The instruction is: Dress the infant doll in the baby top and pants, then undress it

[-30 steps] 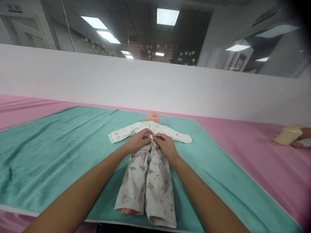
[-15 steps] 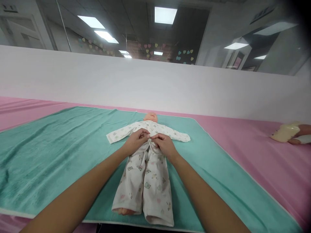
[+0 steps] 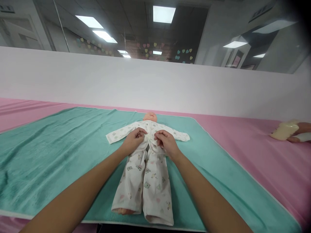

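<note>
A baby doll point(image 3: 150, 116) lies on its back, head away from me, in a white patterned baby shirt point(image 3: 167, 130) and matching trousers point(image 3: 156, 187). Its sleeves spread to both sides; a bit of one foot shows at the left trouser cuff. Over the left half of the shirt front is my left hand point(image 3: 135, 139), fingers curled in a pinch. My right hand point(image 3: 167, 142) is across from it, thumb and fingers closed together. Whatever is between the fingertips is too small to make out. A small whitish fastening point(image 3: 147, 136) shows between the hands at the shirt's middle.
Under the doll a teal towel point(image 3: 73, 155) covers much of a pink surface point(image 3: 243, 136). A white wall point(image 3: 121, 84) with glass above stands behind. At the far right lies a pale yellow item point(image 3: 284, 130) beside part of another doll's limb point(image 3: 304, 127).
My hands have drawn apart from the shirt's middle, the right one moving right and the left one slightly left. More of the shirt front shows between them. The doll stays in place.
</note>
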Available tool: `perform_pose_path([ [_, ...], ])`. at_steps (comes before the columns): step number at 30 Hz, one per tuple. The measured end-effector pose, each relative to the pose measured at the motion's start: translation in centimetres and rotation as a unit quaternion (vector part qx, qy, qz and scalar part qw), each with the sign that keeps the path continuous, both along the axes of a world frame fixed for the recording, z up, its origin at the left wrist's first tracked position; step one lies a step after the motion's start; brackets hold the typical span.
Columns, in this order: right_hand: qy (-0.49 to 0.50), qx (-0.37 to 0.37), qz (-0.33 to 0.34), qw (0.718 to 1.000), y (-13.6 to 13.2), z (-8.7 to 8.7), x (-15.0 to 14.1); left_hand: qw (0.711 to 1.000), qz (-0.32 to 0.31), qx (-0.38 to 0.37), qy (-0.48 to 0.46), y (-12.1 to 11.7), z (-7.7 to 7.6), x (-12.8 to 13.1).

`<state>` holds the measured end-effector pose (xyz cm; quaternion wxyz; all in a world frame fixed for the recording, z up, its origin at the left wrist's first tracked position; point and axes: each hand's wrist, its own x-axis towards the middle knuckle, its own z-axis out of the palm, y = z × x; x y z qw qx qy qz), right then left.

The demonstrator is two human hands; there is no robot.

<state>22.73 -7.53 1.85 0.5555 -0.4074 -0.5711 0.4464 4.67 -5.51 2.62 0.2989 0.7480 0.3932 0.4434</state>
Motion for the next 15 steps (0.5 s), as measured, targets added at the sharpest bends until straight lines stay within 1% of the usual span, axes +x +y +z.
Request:
perform_pose_path([
  [2,-0.019,0.005,-0.006,1.0,0.0,0.2,0.7,1.0,0.026,0.0,-0.01,0.3,-0.3,-0.4],
  [3,-0.046,0.007,-0.013,0.999,0.0,0.2,1.1,0.999,0.043,-0.001,-0.014,0.4,-0.5,-0.6],
  [5,-0.123,0.012,-0.03,0.992,0.0,0.0,2.0,0.997,0.077,-0.004,-0.019,0.7,-0.9,-1.2],
  [7,-0.213,0.019,-0.025,0.977,-0.2,-0.5,3.0,0.996,0.089,-0.012,-0.008,0.6,-1.3,-2.2],
  [9,-0.291,0.023,0.016,0.956,-0.7,-1.0,4.2,0.997,0.071,-0.035,0.014,0.2,-1.7,-3.4],
  [12,-0.371,0.022,0.084,0.925,-1.7,-1.7,5.7,0.995,0.012,-0.072,0.062,-0.8,-2.0,-5.5],
  [15,-0.417,0.034,0.111,0.902,-2.7,-1.9,6.6,0.984,-0.05,-0.089,0.149,-1.9,-2.2,-7.0],
])
